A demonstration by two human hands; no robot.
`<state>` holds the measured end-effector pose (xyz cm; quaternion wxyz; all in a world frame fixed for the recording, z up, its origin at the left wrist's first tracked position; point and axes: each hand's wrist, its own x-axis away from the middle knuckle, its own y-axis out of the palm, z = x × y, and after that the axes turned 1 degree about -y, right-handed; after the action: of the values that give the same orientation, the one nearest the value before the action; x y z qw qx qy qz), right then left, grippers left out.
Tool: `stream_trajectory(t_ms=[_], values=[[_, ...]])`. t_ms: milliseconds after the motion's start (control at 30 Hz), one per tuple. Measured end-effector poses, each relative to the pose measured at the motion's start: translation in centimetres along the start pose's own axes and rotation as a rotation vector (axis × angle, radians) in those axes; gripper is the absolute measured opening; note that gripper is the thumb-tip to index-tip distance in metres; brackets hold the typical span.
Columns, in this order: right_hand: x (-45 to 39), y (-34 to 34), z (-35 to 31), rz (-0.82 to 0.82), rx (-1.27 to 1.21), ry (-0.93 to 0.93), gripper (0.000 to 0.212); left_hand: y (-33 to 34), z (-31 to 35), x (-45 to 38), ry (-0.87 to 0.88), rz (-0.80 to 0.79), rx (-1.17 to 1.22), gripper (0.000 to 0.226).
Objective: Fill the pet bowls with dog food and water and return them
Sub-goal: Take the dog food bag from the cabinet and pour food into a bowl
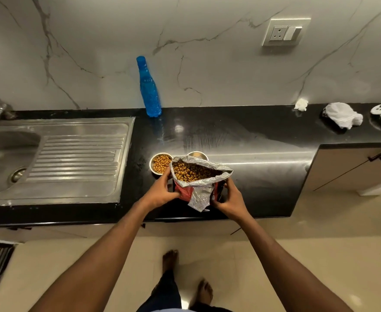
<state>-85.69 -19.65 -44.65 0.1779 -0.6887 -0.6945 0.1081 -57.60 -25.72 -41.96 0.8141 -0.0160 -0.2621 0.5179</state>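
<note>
Feet: two bare feet (186, 278) stand on the tan floor
Left hand: left hand (160, 190) grips the left side of the dog food bag (196, 179); fingers curled round it
Right hand: right hand (229, 197) grips the bag's right side
Bag: open, full of brown bits, near the black counter's (252, 154) front edge
Food bowl: steel bowl (160, 163) full of bits, just left of the bag
Second bowl: steel bowl (198, 154) half hidden behind the bag
Bottle: blue water bottle (149, 87) upright by the wall
Sink: steel sink (49, 158) on the left

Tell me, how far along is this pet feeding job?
Done: the small round steel bowl on the black counter holds brown kibble. In hand: the left hand and right hand grip the open red and silver food bag. Left: the second steel bowl, mostly hidden behind the bag, the capped blue plastic bottle, then returning both.
</note>
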Motion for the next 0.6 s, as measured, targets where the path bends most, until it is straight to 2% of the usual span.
stream_trajectory(t_ms=[67,167,367,500,600], values=[[-0.8,0.2,0.0,-0.009,0.003,0.02,0.091,-0.5,0.1,-0.3,-0.002,-0.048,-0.007,0.124],[-1.8,0.6,-0.1,-0.016,0.032,0.105,0.095,-1.1,0.3,-0.9,0.007,-0.111,0.01,0.118],[-2.6,0.7,-1.4,0.052,0.073,0.155,0.068,-1.2,-0.4,-2.6,0.012,-0.104,0.096,0.108],[-3.0,-0.4,-3.5,0.04,0.16,0.148,0.071,-1.2,-0.7,-3.3,0.047,-0.099,0.121,0.091],[-3.6,-1.2,-5.7,0.016,0.271,0.118,0.061,-1.1,-0.7,-3.5,0.04,-0.116,0.188,0.08]])
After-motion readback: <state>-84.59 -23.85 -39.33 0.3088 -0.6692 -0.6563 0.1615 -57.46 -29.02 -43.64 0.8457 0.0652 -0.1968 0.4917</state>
